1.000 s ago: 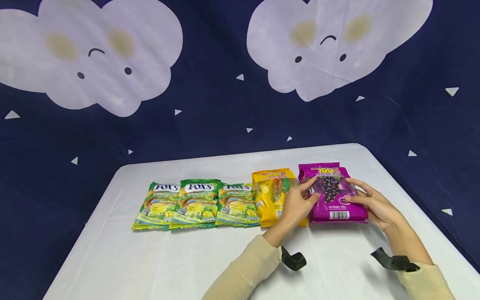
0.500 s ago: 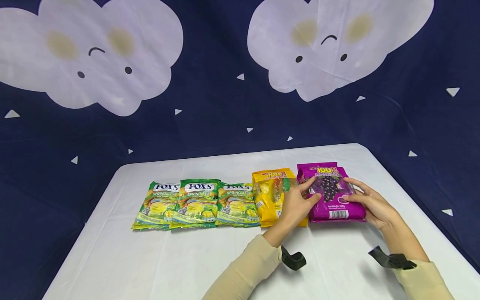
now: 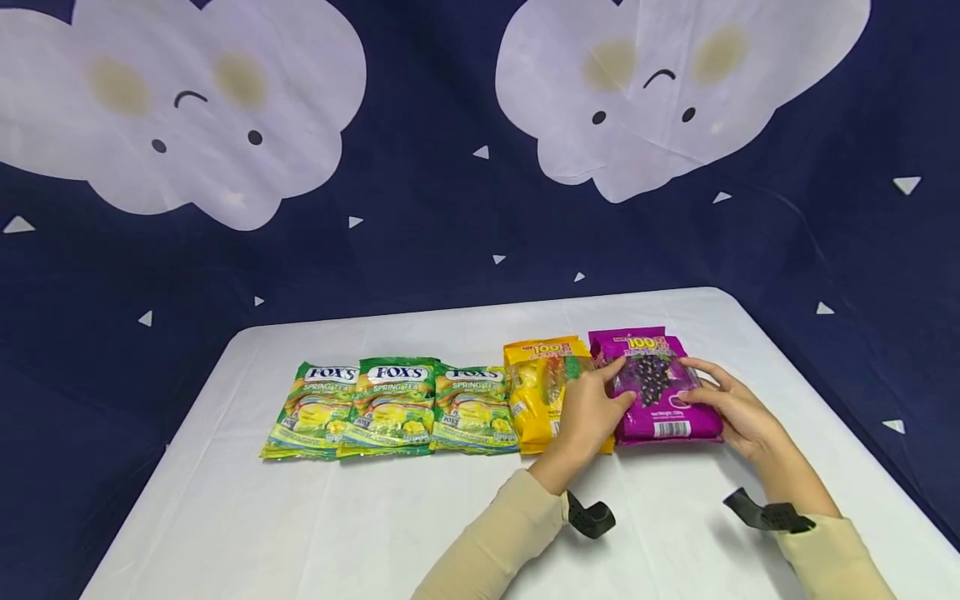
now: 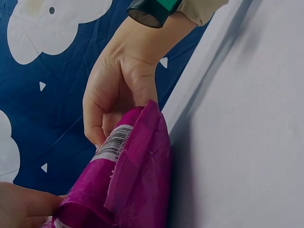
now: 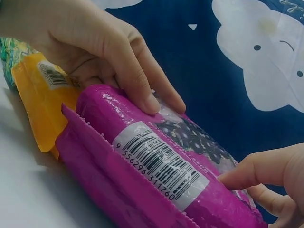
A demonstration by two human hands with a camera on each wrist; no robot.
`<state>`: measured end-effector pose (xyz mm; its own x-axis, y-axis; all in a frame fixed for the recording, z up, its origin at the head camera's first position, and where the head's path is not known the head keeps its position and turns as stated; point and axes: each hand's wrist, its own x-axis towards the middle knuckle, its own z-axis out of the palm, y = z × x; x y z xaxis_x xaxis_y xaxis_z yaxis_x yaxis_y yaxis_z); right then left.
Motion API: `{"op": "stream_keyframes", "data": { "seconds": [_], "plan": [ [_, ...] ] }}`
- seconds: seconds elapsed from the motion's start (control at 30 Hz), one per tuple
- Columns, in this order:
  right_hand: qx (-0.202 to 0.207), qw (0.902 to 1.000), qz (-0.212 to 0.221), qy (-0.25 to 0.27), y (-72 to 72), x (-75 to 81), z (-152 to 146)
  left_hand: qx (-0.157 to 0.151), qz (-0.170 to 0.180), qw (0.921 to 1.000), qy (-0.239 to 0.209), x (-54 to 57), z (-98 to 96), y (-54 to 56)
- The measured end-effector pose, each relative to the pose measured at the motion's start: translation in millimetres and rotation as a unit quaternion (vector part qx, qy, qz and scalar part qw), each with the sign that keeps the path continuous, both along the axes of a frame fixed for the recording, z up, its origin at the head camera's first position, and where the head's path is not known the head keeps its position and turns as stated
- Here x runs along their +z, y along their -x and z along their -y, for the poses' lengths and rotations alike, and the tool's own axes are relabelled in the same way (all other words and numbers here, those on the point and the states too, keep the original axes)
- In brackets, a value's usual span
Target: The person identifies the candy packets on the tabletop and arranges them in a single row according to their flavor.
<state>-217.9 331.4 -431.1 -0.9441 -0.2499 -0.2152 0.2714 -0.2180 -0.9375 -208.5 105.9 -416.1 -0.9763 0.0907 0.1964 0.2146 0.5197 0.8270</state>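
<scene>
A purple candy bag [image 3: 636, 427] with a grape picture and a barcode sits at the right end of a row of bags. My left hand [image 3: 590, 412] grips its left side, thumb and index finger on the front, other fingers partly hidden at the side. On the opposite side my right hand [image 3: 738, 414] holds the bag's edge with thumb and fingers. In the right wrist view both hands flank the purple bag [image 5: 90, 166]. Close against its left stands a yellow candy bag [image 3: 534, 425], partly covered by my left hand.
Three green Fox's candy bags [image 3: 396, 412] overlap one another left of the yellow one. All stand on a table with a white cloth [image 3: 300, 525]. A dark blue backdrop [image 3: 420, 275] with clouds hangs behind the table's far edge.
The purple bag has slid left, nearer the yellow bag, with my right hand following it. My left hand stays nearly in place; the green and yellow bags look unmoved.
</scene>
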Motion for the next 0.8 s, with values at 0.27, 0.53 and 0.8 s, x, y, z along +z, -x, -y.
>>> {"op": "stream_keyframes", "data": {
  "seconds": [0.27, 0.53, 0.8],
  "plan": [
    [-0.011, 0.9974, 0.011, -0.070, -0.7, 0.3, 3.2, -0.001, 0.003, 0.9994, 0.034, -3.8, 0.5, 1.3],
    [-0.020, 0.9874, -0.019, -0.156, -0.9, 0.0, 5.3, -0.009, 0.020, 0.9984, 0.053, -5.1, 0.4, 3.7],
    [-0.022, 0.9745, -0.046, -0.219, -1.9, -1.3, 7.1, -0.015, 0.039, 0.9972, 0.061, -4.6, 2.2, 3.3]
  ]
}}
